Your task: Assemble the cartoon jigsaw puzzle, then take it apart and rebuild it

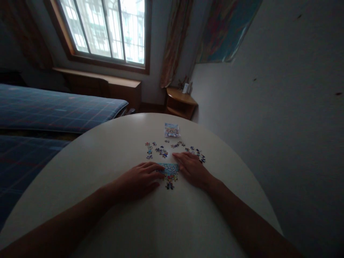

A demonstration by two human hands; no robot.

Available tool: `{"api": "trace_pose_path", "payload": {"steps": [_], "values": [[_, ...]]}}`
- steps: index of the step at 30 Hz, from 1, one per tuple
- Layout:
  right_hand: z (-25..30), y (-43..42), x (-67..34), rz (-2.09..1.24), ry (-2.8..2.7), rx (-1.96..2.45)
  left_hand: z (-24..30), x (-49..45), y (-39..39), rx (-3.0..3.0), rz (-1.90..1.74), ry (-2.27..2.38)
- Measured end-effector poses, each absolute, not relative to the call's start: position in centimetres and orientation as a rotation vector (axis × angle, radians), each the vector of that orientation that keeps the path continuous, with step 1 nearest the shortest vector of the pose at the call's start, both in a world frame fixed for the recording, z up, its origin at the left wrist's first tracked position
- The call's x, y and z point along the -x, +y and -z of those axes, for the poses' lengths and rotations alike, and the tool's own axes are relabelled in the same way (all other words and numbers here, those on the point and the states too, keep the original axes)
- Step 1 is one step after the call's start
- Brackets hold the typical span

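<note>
A partly joined jigsaw puzzle (169,170) lies flat on the white round table (113,150), its top edge straight and its lower edge ragged. My left hand (141,179) rests against its left side, fingers stretched out and the tips over the joined pieces. On the other side my right hand (192,167) lies with fingers extended, touching the puzzle's right edge. Loose jigsaw pieces (162,152) are scattered just beyond the puzzle, and more loose pieces (200,154) lie past my right hand. A small picture card (172,130) lies farther back.
A bed with a blue plaid mattress (59,109) stands beyond the table on the left. At the back is a wooden corner shelf (180,96) with small items on it. The white wall (268,118) runs close along the right. A barred window (107,30) lets in light.
</note>
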State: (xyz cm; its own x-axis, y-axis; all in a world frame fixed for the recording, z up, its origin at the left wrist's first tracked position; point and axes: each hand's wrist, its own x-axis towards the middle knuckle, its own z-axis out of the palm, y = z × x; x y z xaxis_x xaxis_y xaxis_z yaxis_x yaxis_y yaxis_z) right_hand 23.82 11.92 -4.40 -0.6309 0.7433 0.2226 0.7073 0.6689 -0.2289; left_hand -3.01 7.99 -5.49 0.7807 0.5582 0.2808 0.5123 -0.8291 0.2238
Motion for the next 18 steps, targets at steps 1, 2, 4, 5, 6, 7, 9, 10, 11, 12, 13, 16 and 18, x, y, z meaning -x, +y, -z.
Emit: {"api": "trace_pose_path", "payload": {"steps": [1,2,4,5,6,7,9,10,11,12,13,16,18], "values": [[4.5,12.0,-23.5,-0.178,-2.604,1.151,5.5,3.0,8.0,-2.834,-0.518,0.861],[4.6,12.1,-23.2,-0.188,-2.619,1.149,5.5,3.0,8.0,-2.831,-0.526,0.862],[4.7,12.3,-22.6,-0.210,-2.653,1.155,5.4,2.9,7.9,-2.826,-0.541,0.869],[4.7,12.4,-22.4,-0.215,-2.670,1.167,5.4,2.9,7.9,-2.827,-0.543,0.871],[4.7,12.4,-22.2,-0.219,-2.687,1.183,5.5,2.9,8.0,-2.831,-0.540,0.869],[4.7,12.5,-22.0,-0.218,-2.700,1.200,5.5,2.9,8.0,-2.836,-0.534,0.867],[4.5,12.5,-21.8,-0.209,-2.722,1.222,5.5,2.9,8.0,-2.840,-0.519,0.867],[4.4,12.5,-21.8,-0.197,-2.725,1.227,5.6,2.9,8.0,-2.841,-0.515,0.862],[4.3,12.5,-21.9,-0.181,-2.727,1.231,5.6,3.0,8.0,-2.840,-0.517,0.857],[4.2,12.5,-22.0,-0.161,-2.730,1.233,5.6,3.0,8.1,-2.839,-0.525,0.853],[4.1,12.5,-22.2,-0.139,-2.735,1.235,5.6,3.1,8.1,-2.837,-0.534,0.849],[4.1,12.5,-22.5,-0.103,-2.747,1.231,5.7,3.1,8.2,-2.828,-0.539,0.846],[4.2,12.6,-22.5,-0.127,-2.740,1.212,5.7,3.1,8.3,-2.822,-0.530,0.846]]}}
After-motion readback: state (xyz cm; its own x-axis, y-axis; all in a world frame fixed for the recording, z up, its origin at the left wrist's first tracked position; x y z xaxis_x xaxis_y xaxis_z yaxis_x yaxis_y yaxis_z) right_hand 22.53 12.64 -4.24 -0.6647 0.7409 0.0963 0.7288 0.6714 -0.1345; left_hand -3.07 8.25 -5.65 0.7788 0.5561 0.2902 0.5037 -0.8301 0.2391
